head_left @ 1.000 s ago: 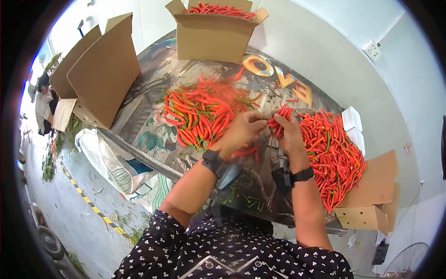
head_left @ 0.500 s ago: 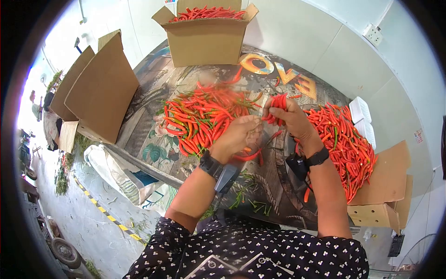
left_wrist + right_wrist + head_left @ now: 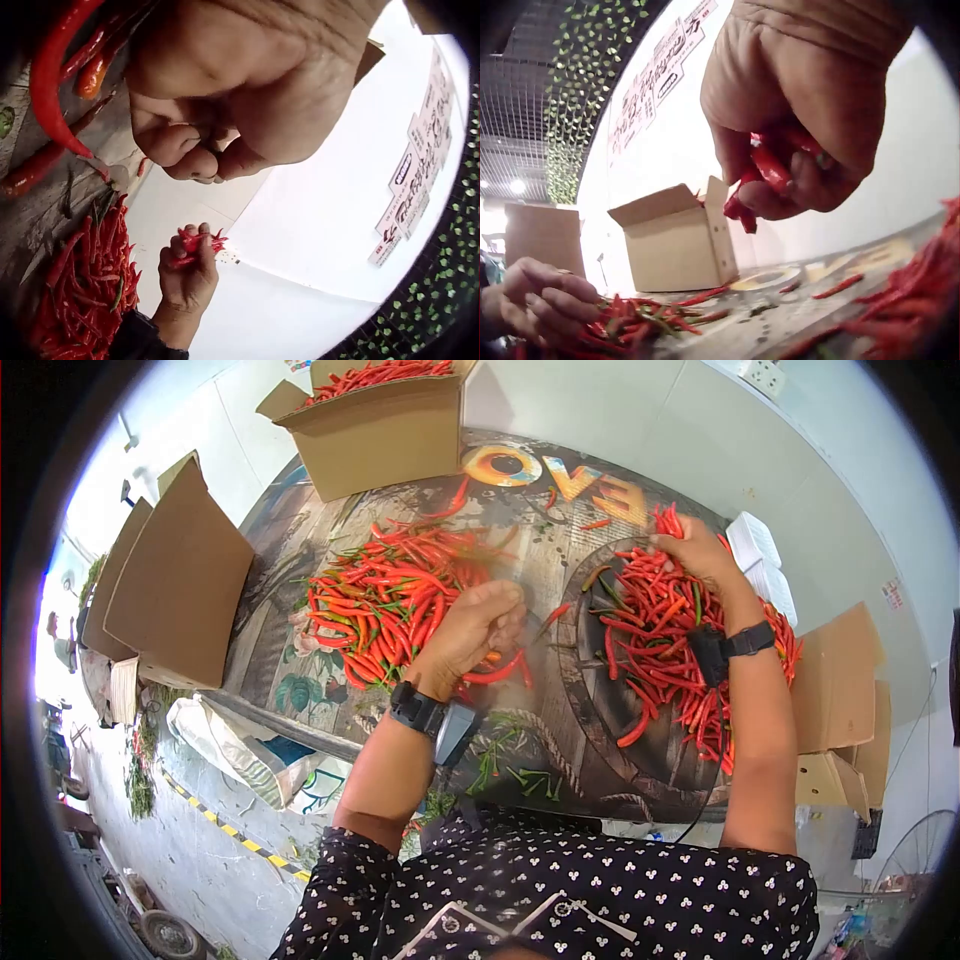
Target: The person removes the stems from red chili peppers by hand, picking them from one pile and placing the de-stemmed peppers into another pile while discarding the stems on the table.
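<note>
My right hand grips a small bunch of red chillies, raised over the far side of the right-hand chilli pile. Tips of the bunch poke out past the curled fingers in the right wrist view. My left hand hovers by the near right side of the other pile, where many chillies still carry green stems. Its fingers are curled in with the thumb against them, and no chilli shows between them in the left wrist view. A curved red chilli lies just beside that hand.
A cardboard box full of chillies stands at the back. Another open box is at the left, and a third box at the right. White foam trays sit behind the right pile. Green stem scraps lie near the front edge.
My right hand has carried its bunch away from the left hand, rightward over the right pile. The left hand stays near the left pile. The head view has shifted.
</note>
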`<state>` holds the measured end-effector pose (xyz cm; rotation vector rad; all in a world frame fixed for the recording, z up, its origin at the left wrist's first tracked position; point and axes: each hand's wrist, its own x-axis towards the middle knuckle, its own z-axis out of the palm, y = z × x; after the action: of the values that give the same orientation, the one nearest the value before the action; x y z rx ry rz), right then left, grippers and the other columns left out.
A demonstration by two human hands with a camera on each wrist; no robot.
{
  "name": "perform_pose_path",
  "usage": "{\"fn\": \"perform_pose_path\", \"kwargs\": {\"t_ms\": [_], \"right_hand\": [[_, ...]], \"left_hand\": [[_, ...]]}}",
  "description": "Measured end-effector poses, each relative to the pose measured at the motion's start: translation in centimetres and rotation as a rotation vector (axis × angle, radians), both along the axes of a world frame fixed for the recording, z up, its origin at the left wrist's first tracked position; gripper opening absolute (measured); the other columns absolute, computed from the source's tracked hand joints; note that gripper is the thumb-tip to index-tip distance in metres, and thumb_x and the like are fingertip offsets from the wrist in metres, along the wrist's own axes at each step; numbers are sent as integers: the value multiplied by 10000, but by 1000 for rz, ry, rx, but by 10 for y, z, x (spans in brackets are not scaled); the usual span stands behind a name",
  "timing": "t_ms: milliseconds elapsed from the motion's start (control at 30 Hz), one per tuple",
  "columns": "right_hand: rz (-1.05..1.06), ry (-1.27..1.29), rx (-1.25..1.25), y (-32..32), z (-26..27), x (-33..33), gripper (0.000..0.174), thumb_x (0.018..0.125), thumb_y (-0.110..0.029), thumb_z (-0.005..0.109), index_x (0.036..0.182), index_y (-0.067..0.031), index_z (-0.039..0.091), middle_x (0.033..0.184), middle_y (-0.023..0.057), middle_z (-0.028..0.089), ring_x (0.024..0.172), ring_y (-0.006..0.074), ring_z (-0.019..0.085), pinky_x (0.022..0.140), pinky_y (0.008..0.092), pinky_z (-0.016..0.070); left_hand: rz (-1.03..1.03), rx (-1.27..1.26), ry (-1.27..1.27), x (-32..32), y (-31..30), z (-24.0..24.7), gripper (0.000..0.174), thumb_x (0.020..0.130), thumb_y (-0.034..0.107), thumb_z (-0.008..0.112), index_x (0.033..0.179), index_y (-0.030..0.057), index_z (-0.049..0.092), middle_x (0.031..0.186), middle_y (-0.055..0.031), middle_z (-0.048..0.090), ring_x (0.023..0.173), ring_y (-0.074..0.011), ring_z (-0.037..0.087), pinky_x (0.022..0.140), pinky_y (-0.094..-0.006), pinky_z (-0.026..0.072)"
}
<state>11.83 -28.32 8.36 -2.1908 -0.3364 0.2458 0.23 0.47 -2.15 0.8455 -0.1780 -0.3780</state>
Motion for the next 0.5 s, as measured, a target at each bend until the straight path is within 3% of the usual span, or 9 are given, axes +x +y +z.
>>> {"fn": "perform_pose_path", "kwargs": {"t_ms": [100, 167, 200, 233, 300, 367, 433, 500], "right_hand": [[-55, 10, -143, -41, 2, 11, 195, 771, -156, 622, 874, 6, 597, 750, 72, 633, 625, 144, 588, 601, 282, 469], [-76, -105, -483, -63, 2, 12, 242, 749, -156, 636, 930, 3, 608, 761, 117, 635, 656, 182, 602, 633, 319, 477], [-155, -132, -558, -62, 13, 0, 286, 730, -158, 646, 971, -9, 606, 793, 151, 636, 725, 247, 615, 688, 360, 478], [-160, -130, -556, -69, 13, -4, 286, 730, -158, 646, 971, -9, 606, 793, 151, 636, 725, 247, 615, 688, 360, 478], [-286, -509, -741, -84, 13, -12, 291, 722, -154, 645, 973, -9, 611, 836, 157, 644, 797, 294, 614, 720, 374, 473], [-314, -565, -837, -67, 24, -44, 272, 703, -132, 634, 952, -24, 617, 874, 155, 631, 842, 340, 590, 750, 392, 465], [13, -731, -674, -58, 21, -70, 283, 668, -107, 659, 939, -35, 617, 865, 140, 608, 729, 310, 580, 709, 369, 464], [244, -516, -599, -37, 19, -111, 273, 675, -122, 647, 926, -24, 611, 864, 135, 588, 731, 299, 581, 701, 371, 464]], "left_hand": [[-10, 72, -44, 1, -2, -1, 91, 901, 132, 491, 847, 59, 501, 654, 13, 434, 526, -63, 367, 449, -190, 286], [-7, 125, -50, -1, -3, 1, 94, 900, 133, 491, 836, 63, 494, 645, 18, 430, 527, -63, 369, 453, -190, 286], [-1, 153, -78, -1, -2, 1, 97, 900, 138, 494, 838, 64, 495, 644, 19, 428, 525, -61, 371, 453, -189, 285], [6, 181, -108, -1, -3, 2, 100, 899, 144, 497, 839, 65, 497, 642, 20, 426, 524, -60, 374, 453, -188, 284], [10, 193, -113, -4, -3, 4, 117, 900, 157, 500, 832, 62, 499, 633, 21, 433, 519, -59, 375, 451, -190, 284], [46, 216, -145, -6, -3, 8, 130, 901, 162, 501, 823, 59, 500, 616, 22, 438, 509, -59, 370, 450, -192, 285], [67, 234, -133, -7, -3, 10, 141, 903, 173, 498, 823, 57, 506, 605, 20, 447, 503, -60, 367, 451, -193, 285], [95, 232, -173, -8, -2, 12, 150, 904, 184, 497, 829, 56, 513, 605, 15, 452, 500, -61, 367, 451, -197, 284]]}}
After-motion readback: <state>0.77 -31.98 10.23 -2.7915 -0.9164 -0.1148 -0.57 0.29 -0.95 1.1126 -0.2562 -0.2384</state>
